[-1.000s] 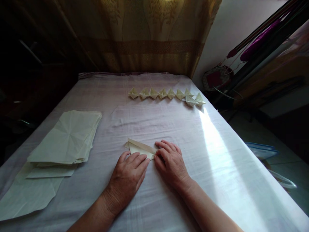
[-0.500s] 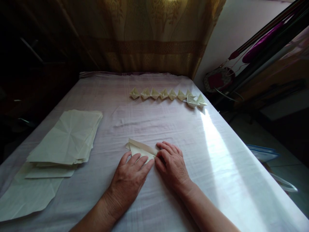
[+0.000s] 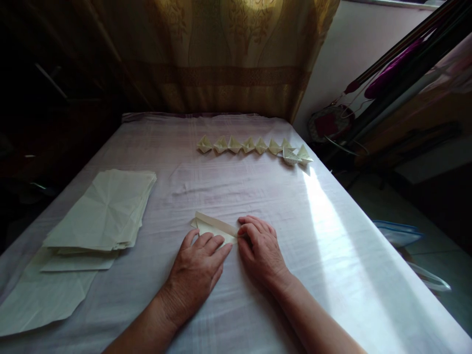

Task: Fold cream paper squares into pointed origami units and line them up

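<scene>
A small piece of folded cream paper [image 3: 217,227] lies on the cloth in front of me, its upper edge turned up as a long narrow flap. My left hand [image 3: 201,263] rests on its lower left part, fingers stretched out and pressing it flat. At the right end, my right hand [image 3: 262,248] pinches the paper's tip between thumb and forefinger. The other right fingers are curled close together. My left fingers hide the paper's lower edge.
To the left lies a stack of creased cream paper sheets [image 3: 99,211], with looser sheets [image 3: 47,295] under it. A row of folded paper boats [image 3: 248,144] stands at the far side of the cloth-covered table [image 3: 177,314]. Behind hangs a brown curtain [image 3: 221,73].
My left thumb and fingers have shifted slightly left along the paper. The right hand keeps its pinch at the tip. The whole view has turned a little.
</scene>
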### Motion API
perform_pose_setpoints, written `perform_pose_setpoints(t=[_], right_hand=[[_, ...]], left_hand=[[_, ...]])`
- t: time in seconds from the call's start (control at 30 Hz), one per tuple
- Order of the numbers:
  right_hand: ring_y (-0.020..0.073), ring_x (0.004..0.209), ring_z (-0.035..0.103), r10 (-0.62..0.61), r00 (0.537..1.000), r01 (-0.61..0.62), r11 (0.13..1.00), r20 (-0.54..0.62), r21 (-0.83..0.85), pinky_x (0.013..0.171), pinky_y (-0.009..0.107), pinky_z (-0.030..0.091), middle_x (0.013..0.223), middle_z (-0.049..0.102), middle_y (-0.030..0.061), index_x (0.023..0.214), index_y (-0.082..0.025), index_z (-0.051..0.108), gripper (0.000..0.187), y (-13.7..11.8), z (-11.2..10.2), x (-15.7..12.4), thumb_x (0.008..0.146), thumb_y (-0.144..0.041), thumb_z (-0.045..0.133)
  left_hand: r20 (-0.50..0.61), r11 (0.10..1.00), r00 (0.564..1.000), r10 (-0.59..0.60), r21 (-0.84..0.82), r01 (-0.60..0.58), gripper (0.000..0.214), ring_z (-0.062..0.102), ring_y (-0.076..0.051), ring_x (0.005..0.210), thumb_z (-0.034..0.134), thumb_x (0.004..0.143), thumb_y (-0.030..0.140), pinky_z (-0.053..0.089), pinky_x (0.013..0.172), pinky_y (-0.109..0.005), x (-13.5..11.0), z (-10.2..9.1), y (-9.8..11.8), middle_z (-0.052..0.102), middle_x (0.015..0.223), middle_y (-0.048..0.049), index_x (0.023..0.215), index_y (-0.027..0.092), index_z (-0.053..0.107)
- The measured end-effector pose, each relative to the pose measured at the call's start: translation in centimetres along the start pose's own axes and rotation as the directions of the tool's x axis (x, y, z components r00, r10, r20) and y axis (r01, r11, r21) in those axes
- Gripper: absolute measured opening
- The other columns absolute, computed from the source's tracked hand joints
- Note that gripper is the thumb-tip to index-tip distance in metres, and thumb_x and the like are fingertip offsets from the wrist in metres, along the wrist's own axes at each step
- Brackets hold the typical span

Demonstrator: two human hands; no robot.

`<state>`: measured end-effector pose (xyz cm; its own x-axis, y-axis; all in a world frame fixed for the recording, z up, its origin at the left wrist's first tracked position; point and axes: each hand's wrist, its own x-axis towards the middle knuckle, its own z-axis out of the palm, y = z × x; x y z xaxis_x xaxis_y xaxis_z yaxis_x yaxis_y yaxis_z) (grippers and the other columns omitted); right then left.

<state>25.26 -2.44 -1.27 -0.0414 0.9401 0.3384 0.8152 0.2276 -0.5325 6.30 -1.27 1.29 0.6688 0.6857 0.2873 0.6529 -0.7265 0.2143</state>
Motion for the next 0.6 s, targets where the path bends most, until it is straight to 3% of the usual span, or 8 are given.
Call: perform_pose_setpoints(t=[0.27,0.4,0.6], right_hand=[[0.0220,0.117,0.054,-0.040,0.998,0.041,0.999,-0.038,0.032,0.099,0.041,0.034,0.116,0.067,0.0068,0.091,-0.022,0.056,0.016,0.7,0.4,-0.3,0.087,-0.010,0.046],[0.0245,0.115,0.055,-0.068,0.993,0.072,0.997,-0.099,0.040,0.099,0.043,0.037,0.114,0.066,0.0093,0.106,-0.022,0.056,0.020,0.7,0.6,-0.4,0.087,-0.018,0.051],[0.0215,0.088,0.061,-0.039,0.997,0.040,0.999,-0.070,0.014,0.084,0.036,0.042,0.089,0.069,0.0039,0.093,-0.022,0.061,0.014,0.4,0.6,-0.1,0.084,-0.015,0.054]], left_hand=[[-0.009,0.999,1.000,-0.017,-0.032,0.016,0.034,0.058,-0.020,0.102,0.068,0.082,0.019,0.031,0.102,-0.044,-0.2,0.1,-0.2,0.068,0.111,0.0008,0.114,0.029,0.063],[-0.022,0.999,0.999,-0.028,-0.044,0.028,0.034,0.059,-0.021,0.102,0.067,0.083,0.020,0.035,0.100,-0.043,-0.3,0.1,0.0,0.069,0.109,-0.0014,0.115,0.029,0.064],[-0.173,0.988,0.985,-0.018,-0.157,-0.010,0.021,0.062,-0.018,0.099,0.053,0.092,0.019,0.043,0.095,-0.038,-0.6,0.5,-1.3,0.070,0.105,-0.0032,0.109,0.023,0.065]])
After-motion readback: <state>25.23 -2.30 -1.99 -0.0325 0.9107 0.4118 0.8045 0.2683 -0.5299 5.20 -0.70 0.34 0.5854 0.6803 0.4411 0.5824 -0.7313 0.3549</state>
